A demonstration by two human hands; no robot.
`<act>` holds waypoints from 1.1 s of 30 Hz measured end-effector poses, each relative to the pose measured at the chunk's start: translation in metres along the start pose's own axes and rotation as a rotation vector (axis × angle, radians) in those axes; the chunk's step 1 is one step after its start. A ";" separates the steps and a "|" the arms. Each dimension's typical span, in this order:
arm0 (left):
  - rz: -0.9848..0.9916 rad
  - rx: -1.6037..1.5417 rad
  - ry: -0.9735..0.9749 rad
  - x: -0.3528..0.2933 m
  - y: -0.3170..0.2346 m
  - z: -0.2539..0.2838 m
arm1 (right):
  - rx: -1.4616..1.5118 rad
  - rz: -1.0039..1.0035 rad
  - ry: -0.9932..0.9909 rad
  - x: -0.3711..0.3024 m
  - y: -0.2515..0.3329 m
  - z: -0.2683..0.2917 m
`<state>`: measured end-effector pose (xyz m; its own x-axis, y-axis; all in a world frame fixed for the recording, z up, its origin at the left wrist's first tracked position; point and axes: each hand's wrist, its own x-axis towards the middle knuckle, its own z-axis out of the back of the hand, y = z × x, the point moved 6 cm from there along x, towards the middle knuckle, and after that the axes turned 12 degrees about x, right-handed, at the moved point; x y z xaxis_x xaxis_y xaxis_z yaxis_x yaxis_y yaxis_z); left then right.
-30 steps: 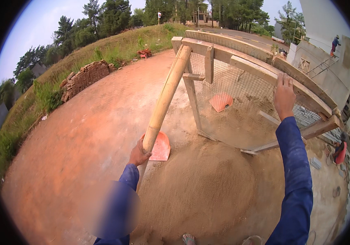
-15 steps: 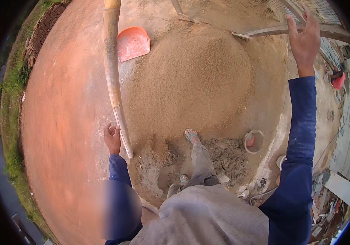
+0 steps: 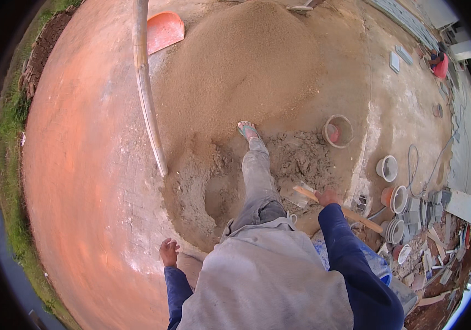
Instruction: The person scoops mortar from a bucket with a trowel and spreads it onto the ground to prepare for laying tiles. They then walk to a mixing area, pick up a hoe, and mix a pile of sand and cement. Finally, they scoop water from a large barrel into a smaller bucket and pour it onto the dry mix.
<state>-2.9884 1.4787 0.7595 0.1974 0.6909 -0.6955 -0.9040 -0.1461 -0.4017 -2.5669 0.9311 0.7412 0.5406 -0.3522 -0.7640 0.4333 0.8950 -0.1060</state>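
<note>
My right hand (image 3: 329,197) is closed around a wooden handle (image 3: 363,219) that slants beside my right hip. Near the handle's upper end lies a pale flat piece (image 3: 300,193), and I cannot tell whether the two are joined. Low on the left, my left hand (image 3: 169,252) hangs with loosely bent fingers apart, holding nothing. Ahead of me rises a large sand pile (image 3: 246,66). My sandalled foot (image 3: 248,130) stands at its near edge, beside wet grey mortar (image 3: 301,158).
A bamboo pole (image 3: 146,93) stretches along the pile's left side, near an orange scoop (image 3: 165,33). To the right stand a bucket (image 3: 338,131), several more pails (image 3: 394,199) and scattered rubble (image 3: 436,256). A person in red (image 3: 440,65) crouches far right.
My right hand has come down from its raised place by the wooden frame and now grips the wooden handle. My left hand has dropped lower, away from the pole. The view has shifted nearer my body.
</note>
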 end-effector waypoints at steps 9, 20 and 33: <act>0.139 0.146 0.109 -0.183 0.255 -0.008 | -0.565 0.078 -0.388 0.027 -0.153 -0.087; 0.192 -0.247 0.265 -0.205 0.233 -0.091 | 0.133 0.142 -0.011 0.133 -0.234 -0.185; -0.227 -0.151 0.565 -0.233 0.060 -0.187 | 0.549 0.228 0.543 -0.107 -0.024 -0.137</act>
<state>-3.0179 1.1760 0.7860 0.5855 0.2410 -0.7740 -0.7608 -0.1666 -0.6273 -2.7338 0.9852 0.7380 0.2936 0.1310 -0.9469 0.7237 0.6167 0.3097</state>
